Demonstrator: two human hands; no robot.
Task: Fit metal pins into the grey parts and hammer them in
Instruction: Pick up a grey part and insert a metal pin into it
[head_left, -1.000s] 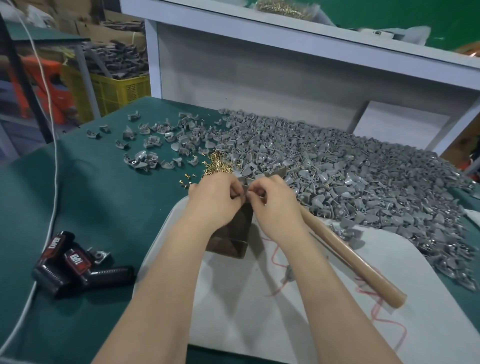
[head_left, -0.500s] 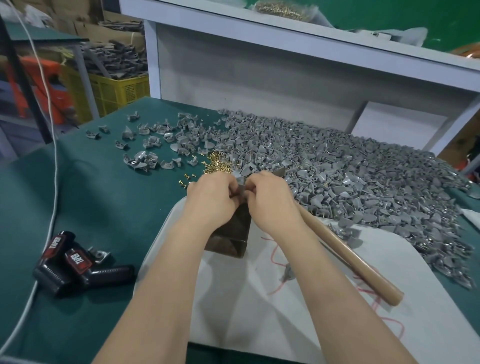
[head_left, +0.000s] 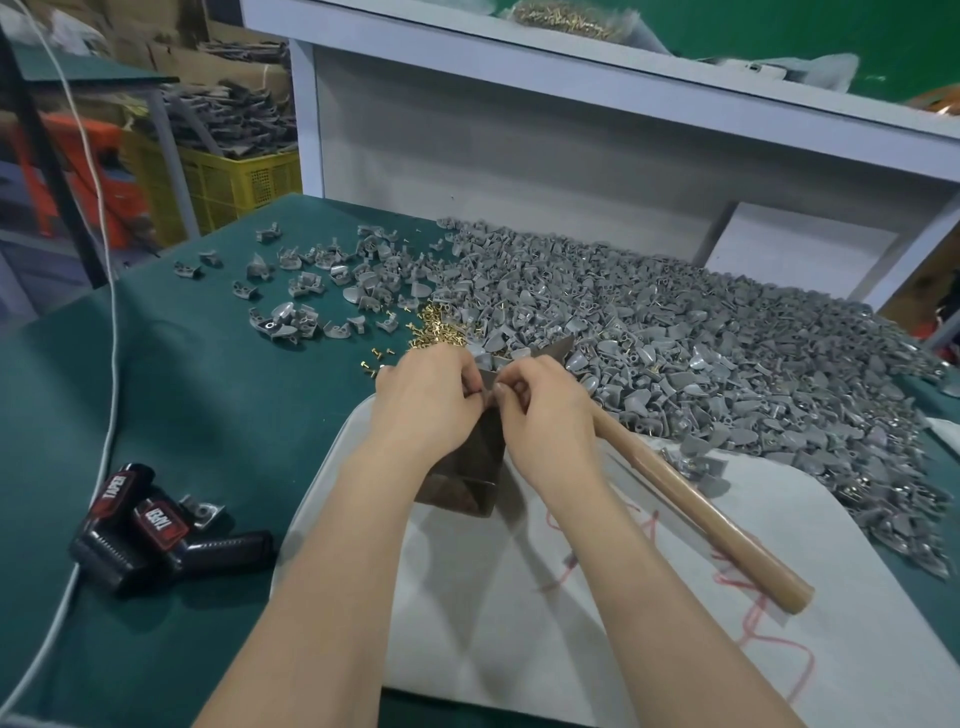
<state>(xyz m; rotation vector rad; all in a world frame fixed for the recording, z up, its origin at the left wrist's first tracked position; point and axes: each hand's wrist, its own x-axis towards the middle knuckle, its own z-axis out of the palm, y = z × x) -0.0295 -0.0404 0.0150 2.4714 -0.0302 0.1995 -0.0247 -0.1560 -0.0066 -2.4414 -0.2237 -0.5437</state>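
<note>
My left hand (head_left: 423, 400) and my right hand (head_left: 545, 410) meet fingertip to fingertip over a dark metal block (head_left: 467, 467) on a white cloth (head_left: 571, 597). Together they pinch a small grey part (head_left: 485, 387), mostly hidden by the fingers; a pin cannot be made out there. A heap of brass pins (head_left: 436, 332) lies just beyond my left hand. A big pile of grey parts (head_left: 701, 338) covers the table behind and to the right. A hammer with a wooden handle (head_left: 696, 509) lies on the cloth under my right wrist.
Scattered grey parts (head_left: 311, 291) lie on the green table (head_left: 182, 389) at the back left. Black and red tools (head_left: 150, 530) and a white cable (head_left: 106, 415) sit at the left. A grey shelf frame (head_left: 571, 130) rises behind, and a yellow crate (head_left: 234, 182) stands off the table.
Both hands have stayed together over the block, with only small finger movements on the part. The view has shifted slightly.
</note>
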